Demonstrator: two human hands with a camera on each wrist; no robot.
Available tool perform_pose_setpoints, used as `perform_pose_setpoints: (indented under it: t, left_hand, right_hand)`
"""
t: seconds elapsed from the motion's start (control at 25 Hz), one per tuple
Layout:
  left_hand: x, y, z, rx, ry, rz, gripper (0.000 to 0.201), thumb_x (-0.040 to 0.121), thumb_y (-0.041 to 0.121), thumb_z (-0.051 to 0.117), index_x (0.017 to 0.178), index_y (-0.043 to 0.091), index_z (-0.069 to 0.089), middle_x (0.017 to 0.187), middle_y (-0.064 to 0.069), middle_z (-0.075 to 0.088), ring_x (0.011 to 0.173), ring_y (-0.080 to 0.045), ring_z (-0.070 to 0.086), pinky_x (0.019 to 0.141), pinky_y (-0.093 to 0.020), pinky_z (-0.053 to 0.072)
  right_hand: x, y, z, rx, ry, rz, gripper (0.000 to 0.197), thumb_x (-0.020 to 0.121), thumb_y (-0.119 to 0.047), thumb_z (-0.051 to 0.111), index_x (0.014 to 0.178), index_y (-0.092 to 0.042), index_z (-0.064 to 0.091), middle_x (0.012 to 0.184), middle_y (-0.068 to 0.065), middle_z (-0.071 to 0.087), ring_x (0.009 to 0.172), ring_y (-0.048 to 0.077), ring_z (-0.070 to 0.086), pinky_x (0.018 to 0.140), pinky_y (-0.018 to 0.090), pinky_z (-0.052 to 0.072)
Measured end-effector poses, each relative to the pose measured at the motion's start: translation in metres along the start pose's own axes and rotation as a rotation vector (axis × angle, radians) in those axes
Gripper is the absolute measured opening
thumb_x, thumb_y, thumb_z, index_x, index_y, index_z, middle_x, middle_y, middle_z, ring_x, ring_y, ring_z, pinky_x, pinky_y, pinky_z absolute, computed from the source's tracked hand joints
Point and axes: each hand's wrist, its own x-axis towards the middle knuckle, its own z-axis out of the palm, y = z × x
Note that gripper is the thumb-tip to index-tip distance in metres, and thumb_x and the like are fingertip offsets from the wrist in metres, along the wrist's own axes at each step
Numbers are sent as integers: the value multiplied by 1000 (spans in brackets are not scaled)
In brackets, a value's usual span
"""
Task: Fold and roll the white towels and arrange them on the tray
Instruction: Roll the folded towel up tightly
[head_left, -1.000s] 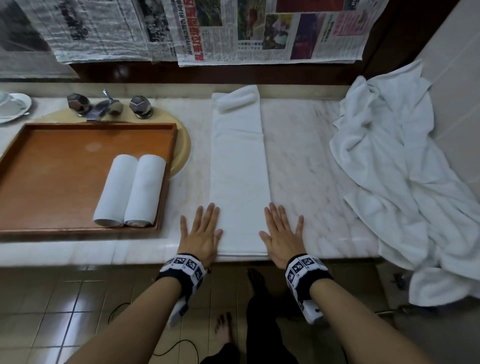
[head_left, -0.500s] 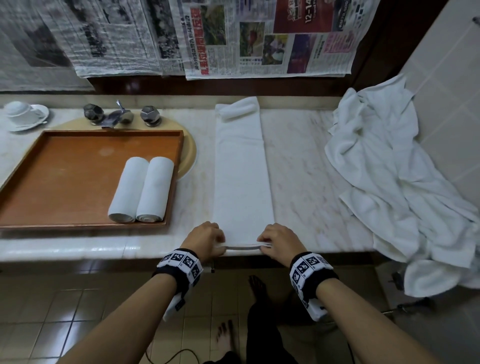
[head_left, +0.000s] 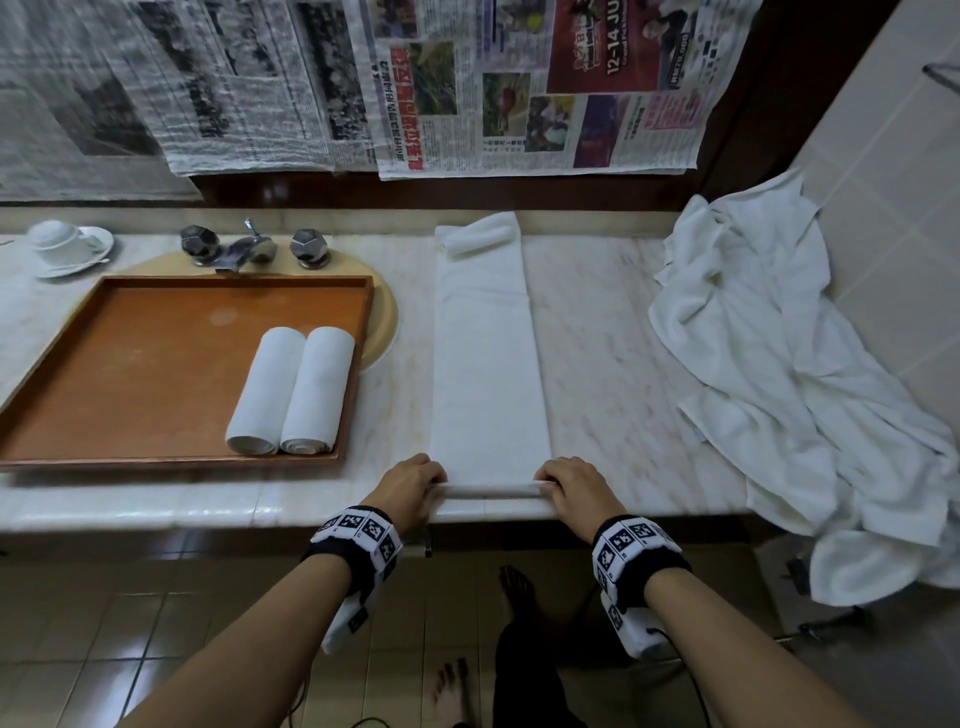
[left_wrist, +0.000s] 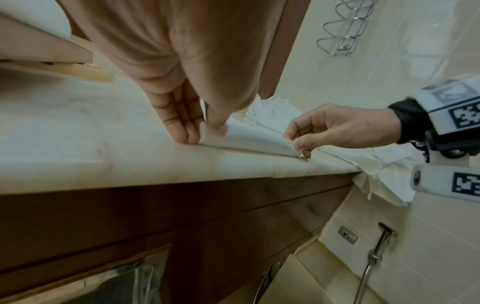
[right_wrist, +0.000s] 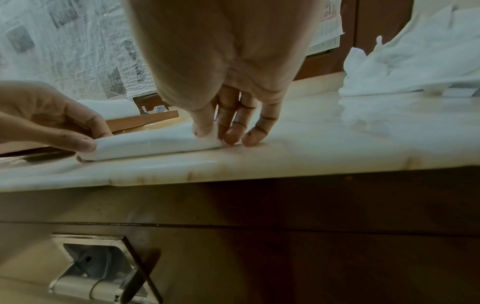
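- Lying lengthwise on the marble counter, a long folded towel is seen running from the back wall to the front edge, with its near end turned up into a thin first roll.
- The left corner of that near end is pinched by the left hand: in the left wrist view the thumb is curled over the turned-up edge and the fingers are pressed behind it, tips down on the counter.
- The right corner is pinched the same way by the right hand; in the right wrist view the thumb is set on top of the roll and the fingers are bent down at its end.
- A small rolled bundle is seen on the far end of the towel, by the wall.
- Two rolled towels are laid side by side, touching, against the right rim of the wooden tray, which is set on the counter to the left of the folded towel.
- A heap of loose white towels is piled at the right end of the counter and hangs over its edge.
- A tap with two knobs is seen behind the tray, and an upturned cup on a saucer at the far left.
- Sheets of newspaper are hung along the wall above.
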Motion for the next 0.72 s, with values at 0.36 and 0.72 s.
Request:
perform_pose_setpoints:
  t: [0.36, 0.72]
  left_hand:
    - [11, 9, -9, -65, 50, -223, 5, 86, 19, 69, 84, 15, 71, 83, -2, 71, 76, -15, 59, 77, -27, 51]
    - [20, 20, -11, -2, 47, -370, 6, 85, 17, 70, 83, 16, 76, 89, -3, 71, 86, -21, 65, 81, -30, 53]
  right_hand:
    - [4, -8, -3, 32, 28, 83, 11, 90, -6, 51, 89, -15, 58, 85, 4, 63, 81, 22, 55, 73, 35, 49]
    - [15, -13, -3, -46, 18, 176, 14, 92, -9, 51, 87, -17, 61, 91, -1, 58, 85, 19, 54, 70, 33, 49]
